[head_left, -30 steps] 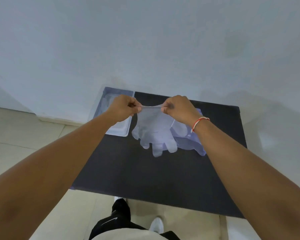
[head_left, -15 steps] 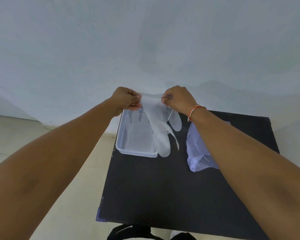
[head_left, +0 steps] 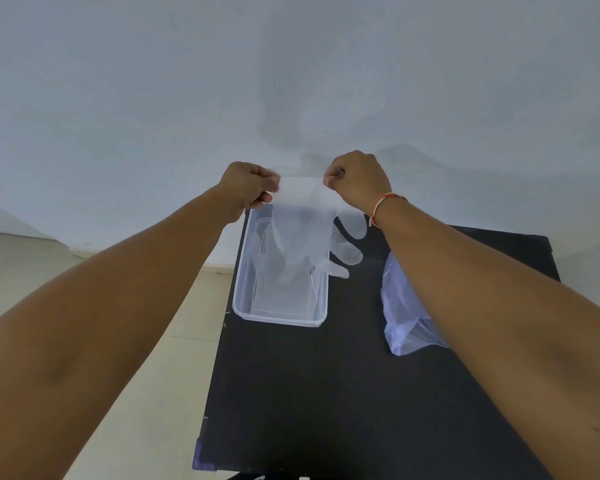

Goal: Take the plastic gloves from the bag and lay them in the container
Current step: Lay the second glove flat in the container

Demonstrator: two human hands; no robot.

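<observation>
Hands, left hand (head_left: 248, 185) and right hand (head_left: 357, 181), pinch glove (head_left: 303, 237) cuff above container (head_left: 279, 303); bag (head_left: 402, 306) beside; no writing legible.

Both bare forearms reach far forward, converging; the left hand (head_left: 248, 185) is a closed fist, thumb and fingers pinched together; the right hand (head_left: 359, 180) is likewise pinched, knuckles up, a thin red-and-white cord bracelet (head_left: 385, 202) circling its wrist.
</observation>
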